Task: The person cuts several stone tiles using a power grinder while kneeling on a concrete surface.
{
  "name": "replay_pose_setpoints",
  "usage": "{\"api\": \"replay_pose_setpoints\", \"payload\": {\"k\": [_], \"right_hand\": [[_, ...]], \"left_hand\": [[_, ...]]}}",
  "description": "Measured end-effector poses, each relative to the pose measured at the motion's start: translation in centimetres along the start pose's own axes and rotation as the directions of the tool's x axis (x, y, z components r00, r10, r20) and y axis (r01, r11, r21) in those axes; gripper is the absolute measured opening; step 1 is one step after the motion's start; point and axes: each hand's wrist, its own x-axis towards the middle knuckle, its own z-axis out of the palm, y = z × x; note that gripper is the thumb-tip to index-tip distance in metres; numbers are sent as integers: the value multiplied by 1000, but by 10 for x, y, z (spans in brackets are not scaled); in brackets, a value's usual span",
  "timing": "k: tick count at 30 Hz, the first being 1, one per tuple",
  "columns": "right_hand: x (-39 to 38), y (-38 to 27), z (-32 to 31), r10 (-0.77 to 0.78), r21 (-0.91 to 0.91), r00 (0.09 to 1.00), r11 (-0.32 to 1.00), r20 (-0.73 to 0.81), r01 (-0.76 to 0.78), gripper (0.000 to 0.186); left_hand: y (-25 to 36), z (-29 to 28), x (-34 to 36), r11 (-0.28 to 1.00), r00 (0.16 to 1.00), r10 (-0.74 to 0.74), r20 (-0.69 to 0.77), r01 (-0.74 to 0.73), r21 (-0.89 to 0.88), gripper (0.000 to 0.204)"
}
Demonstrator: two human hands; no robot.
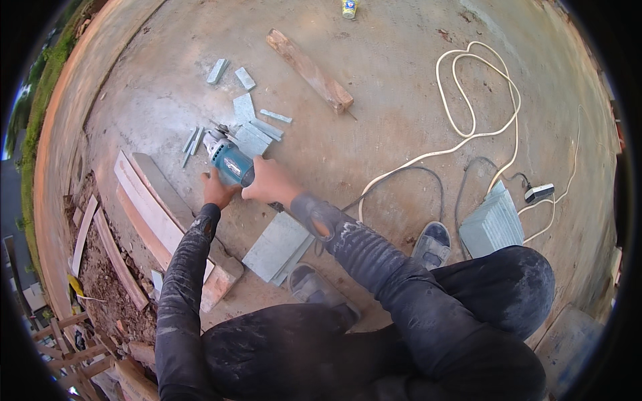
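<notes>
A teal angle grinder (231,162) with a grey metal head lies slantwise between my hands. My right hand (271,182) wraps round its rear end. Against the near left side of its body, my left hand (218,188) is closed, its fingers partly hidden. The head points away from me, beside pale grey-green stone tile pieces (252,140) on the concrete. Whether its disc touches a tile cannot be made out. Thin cut strips (192,142) lie left of the head. Farther off are small offcuts (217,71). Larger flat tiles (279,246) lie nearer my feet.
Long boards (157,210) and a concrete edge run along the left, beside rubble. A wooden beam (309,70) lies ahead. At right, a white cable (461,137) loops toward a socket block (539,193), next to a tile stack (491,224). A yellow can (348,9) stands far ahead.
</notes>
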Motion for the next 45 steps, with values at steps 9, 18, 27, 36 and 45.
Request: {"api": "replay_pose_setpoints", "payload": {"k": [9,18,27,36,45], "right_hand": [[16,7,5,8,2,999,1000,-32,-8,66],[36,17,11,-22,-51,997,999,-70,18,67],[53,21,17,23,-48,998,998,-50,-26,70],[58,19,18,33,-90,999,995,-27,-35,78],[59,17,18,44,-104,999,994,-8,-44,78]], "left_hand": [[-6,-1,-4,996,994,70,-88,-74,-49,110],[1,-18,-12,995,997,70,-25,-71,-69,115],[5,-20,-21,997,1000,15,13,-14,-75,123],[1,-17,-19,998,1000,5,26,-3,-63,126],[0,-17,-17,998,999,3,33,-1,-65,127]]}}
